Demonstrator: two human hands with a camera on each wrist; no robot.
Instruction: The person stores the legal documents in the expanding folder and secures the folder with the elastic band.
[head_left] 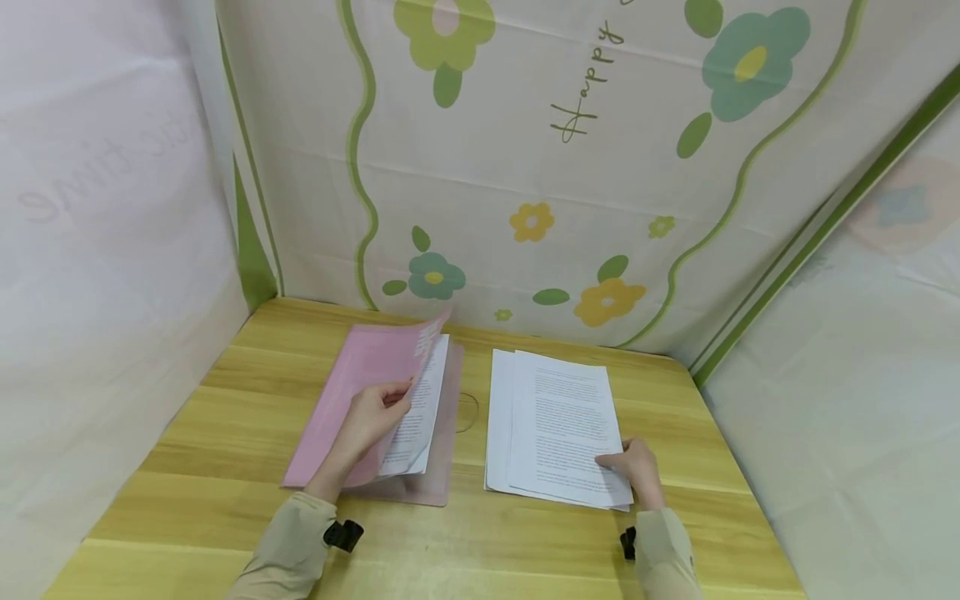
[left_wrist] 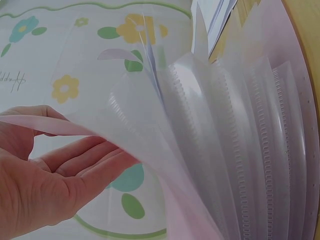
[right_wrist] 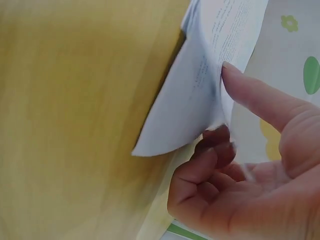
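On the left of the table lies a pink folder (head_left: 375, 358), its front cover lifted along the right edge. My left hand (head_left: 372, 421) pinches that edge between thumb and fingers. Printed sheets (head_left: 425, 408) show beneath the cover. In the left wrist view, clear plastic sleeves (left_wrist: 240, 150) fan out inside the folder. A stack of printed paper (head_left: 562, 417) lies to the folder's right, its sheets slightly misaligned. My right hand (head_left: 639, 468) pinches its lower right edge. In the right wrist view, the thumb presses the printed face, the fingers curl behind, and a lower sheet's corner (right_wrist: 170, 120) bends down.
Both things lie on a wood-grain table (head_left: 420, 542). A floral cloth wall (head_left: 480, 167) stands at its back edge, with pale cloth on the left (head_left: 112, 250) and right sides. A small ring-shaped mark (head_left: 476, 414) shows between folder and stack.
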